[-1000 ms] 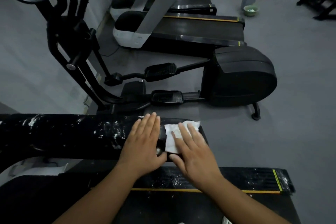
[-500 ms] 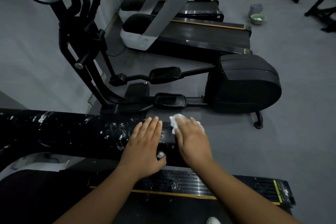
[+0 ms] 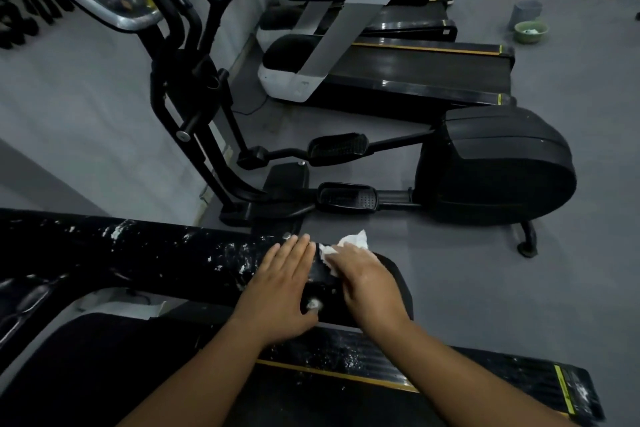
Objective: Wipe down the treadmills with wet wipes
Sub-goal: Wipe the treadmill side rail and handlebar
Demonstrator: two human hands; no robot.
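My right grip (image 3: 367,284) lies nearly flat, its fingers pressing a crumpled white wet wipe (image 3: 351,242) onto the end of the treadmill's black handrail (image 3: 138,253). My left grip (image 3: 280,291) rests flat on the rail just beside it, fingers straight, holding nothing. White specks fleck the rail. Beyond it, an elliptical trainer (image 3: 485,170) stands on the grey floor (image 3: 519,305).

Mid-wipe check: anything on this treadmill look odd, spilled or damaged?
White flecks spatter the handrail beside the left hand, and more dot the ribbed side rail below. Dried splatter or scuffing; cannot tell which. The right hand presses the wet wipe at the rail's end.
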